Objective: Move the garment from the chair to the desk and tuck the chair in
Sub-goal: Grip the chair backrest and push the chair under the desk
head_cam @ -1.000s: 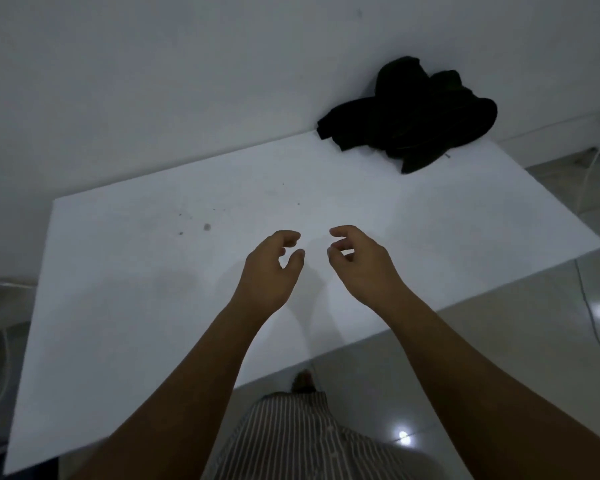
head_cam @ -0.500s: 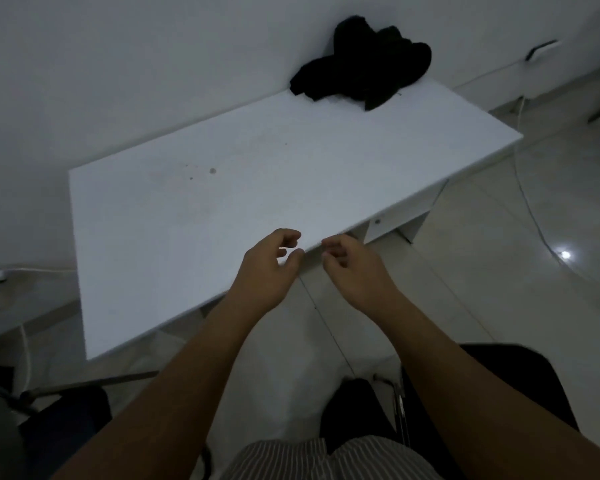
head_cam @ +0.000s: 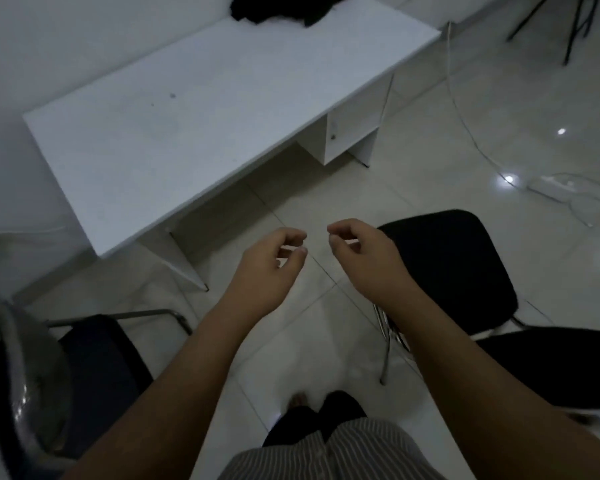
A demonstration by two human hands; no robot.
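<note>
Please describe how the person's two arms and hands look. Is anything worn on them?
Both arms are bare up to the picture's edge: no sleeves, watch, bracelet or glove shows. The left hand and the right hand carry no visible rings, and the nails look short. The dim light hides finer marks. At the bottom edge, a shirt with thin dark and light stripes shows.

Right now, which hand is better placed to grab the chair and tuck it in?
Likely the right hand: it hovers, empty, over the black chair. The left hand hangs over bare floor.
</note>
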